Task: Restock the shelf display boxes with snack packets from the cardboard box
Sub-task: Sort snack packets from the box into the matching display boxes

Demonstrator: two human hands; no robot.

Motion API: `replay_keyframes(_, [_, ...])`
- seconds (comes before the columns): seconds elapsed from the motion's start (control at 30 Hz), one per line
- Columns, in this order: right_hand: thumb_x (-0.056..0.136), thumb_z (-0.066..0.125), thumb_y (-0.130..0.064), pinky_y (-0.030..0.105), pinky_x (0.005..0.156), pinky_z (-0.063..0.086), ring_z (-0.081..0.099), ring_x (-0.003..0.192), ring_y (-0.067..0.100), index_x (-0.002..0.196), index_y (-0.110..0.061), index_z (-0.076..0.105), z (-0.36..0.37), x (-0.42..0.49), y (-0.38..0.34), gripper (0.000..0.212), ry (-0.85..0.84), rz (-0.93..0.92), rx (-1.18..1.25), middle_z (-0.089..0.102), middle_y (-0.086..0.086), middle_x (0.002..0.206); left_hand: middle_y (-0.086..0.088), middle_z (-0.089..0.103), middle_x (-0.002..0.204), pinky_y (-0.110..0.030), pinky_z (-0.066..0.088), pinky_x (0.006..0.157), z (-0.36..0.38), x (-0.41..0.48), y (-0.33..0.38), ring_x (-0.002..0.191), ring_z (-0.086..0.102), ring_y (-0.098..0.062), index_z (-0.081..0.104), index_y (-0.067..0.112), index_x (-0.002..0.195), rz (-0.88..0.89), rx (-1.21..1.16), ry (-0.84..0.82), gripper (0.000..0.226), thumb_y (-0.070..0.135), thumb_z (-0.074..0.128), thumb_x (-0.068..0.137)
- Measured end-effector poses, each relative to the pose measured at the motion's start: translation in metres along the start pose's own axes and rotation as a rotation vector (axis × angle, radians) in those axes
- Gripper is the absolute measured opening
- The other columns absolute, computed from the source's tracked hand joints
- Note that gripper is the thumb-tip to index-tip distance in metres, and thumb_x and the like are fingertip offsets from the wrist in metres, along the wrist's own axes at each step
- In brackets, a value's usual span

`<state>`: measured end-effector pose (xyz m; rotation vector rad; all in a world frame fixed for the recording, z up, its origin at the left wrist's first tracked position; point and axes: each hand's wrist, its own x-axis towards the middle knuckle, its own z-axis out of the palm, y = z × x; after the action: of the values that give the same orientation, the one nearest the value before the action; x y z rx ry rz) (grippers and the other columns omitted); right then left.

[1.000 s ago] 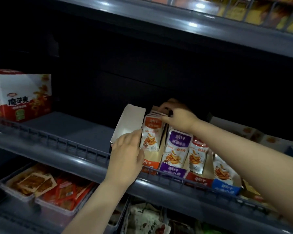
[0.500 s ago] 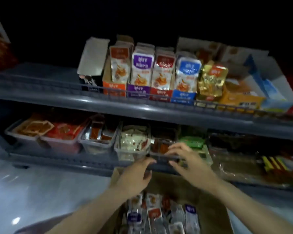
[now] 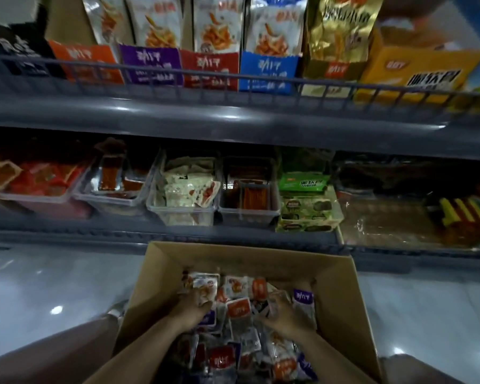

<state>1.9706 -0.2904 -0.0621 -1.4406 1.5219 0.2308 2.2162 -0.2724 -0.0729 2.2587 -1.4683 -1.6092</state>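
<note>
Moved: both hands have dropped from the lower shelf edge into the cardboard box point(image 3: 344, 300); the view has tilted down and sits closer to the shelves.
Floor point(image 3: 39, 295): pale, glossy, with light spots; the box sits on it against the shelf base.
Upper shelf point(image 3: 233, 112): grey, with a wire rail along the front.
Display boxes point(image 3: 150, 65): orange, purple, red and blue in a row behind the rail, each with upright packets; a gold bag point(image 3: 341, 31) and a yellow carton point(image 3: 416, 70) stand to their right.
Lower shelf: a row of clear bins point(image 3: 183, 209) holding mixed packs, with a green pack point(image 3: 304, 182) just right of them.
Cardboard box: flaps open, directly below the bins, between the person's knees.
Snack packets point(image 3: 239, 309): a loose pile inside the box in red, orange, purple and white.
Left hand point(image 3: 190, 309): in the pile's left side, fingers curled round packets.
Right hand point(image 3: 286, 314): on the pile's right side, fingers bent onto packets; can't tell if it has a grip, too blurred.
</note>
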Motion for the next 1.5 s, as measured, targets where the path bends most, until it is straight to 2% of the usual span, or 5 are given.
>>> replay_keyframes(0.57, [0.060,0.067,-0.076,0.038,0.117,-0.003,-0.015,0.146,0.027,0.152,-0.030,-0.012,0.046,0.103,0.018,0.130,-0.010,-0.047,-0.150,-0.017,0.001,0.158,-0.002,0.045,0.135,-0.033,0.044,0.101,0.018,0.079,-0.030,0.120,0.051,-0.020,0.009,0.018,0.152,-0.162,-0.356,-0.044,0.084,0.025,0.065,0.090])
replay_keyframes(0.77, [0.037,0.076,-0.077,0.029,0.117,0.014,0.010,0.143,0.019,0.147,-0.030,0.018,0.061,0.117,0.019,0.134,0.065,-0.114,-0.021,0.013,-0.008,0.150,-0.007,0.029,0.152,-0.023,0.037,0.094,0.032,0.067,-0.017,0.134,0.036,-0.023,0.012,0.014,0.151,-0.276,-0.408,-0.189,0.079,0.032,0.062,0.092])
replay_keyframes(0.97, [0.059,0.074,-0.053,0.031,0.097,0.042,0.052,0.109,0.015,0.076,-0.056,0.057,0.087,0.127,0.038,0.025,0.201,-0.113,0.383,0.059,-0.001,0.105,0.002,0.052,0.128,-0.024,0.039,0.097,0.061,0.063,-0.024,0.120,0.049,-0.020,0.055,0.018,0.124,-0.310,-0.496,-0.084,0.054,0.039,0.075,0.078])
replay_keyframes(1.37, [0.093,0.058,-0.037,0.014,0.073,0.046,0.060,0.084,0.006,0.091,-0.021,0.067,0.020,0.015,-0.002,0.019,0.023,0.020,0.637,0.067,-0.008,0.088,-0.010,0.074,0.081,-0.026,0.054,0.048,0.042,-0.009,0.025,0.062,0.071,-0.018,0.053,0.020,0.112,-0.210,-0.915,-0.298,0.033,0.007,0.067,0.086])
replay_keyframes(1.5, [0.091,0.060,-0.041,0.015,0.076,0.046,0.063,0.090,0.005,0.095,-0.026,0.070,-0.003,-0.032,-0.020,0.019,0.048,-0.014,0.615,0.070,-0.010,0.093,-0.014,0.074,0.085,-0.035,0.057,0.071,0.013,-0.055,0.055,0.070,0.070,-0.023,0.054,0.018,0.122,-0.109,-0.870,-0.341,0.065,0.036,0.081,0.066])
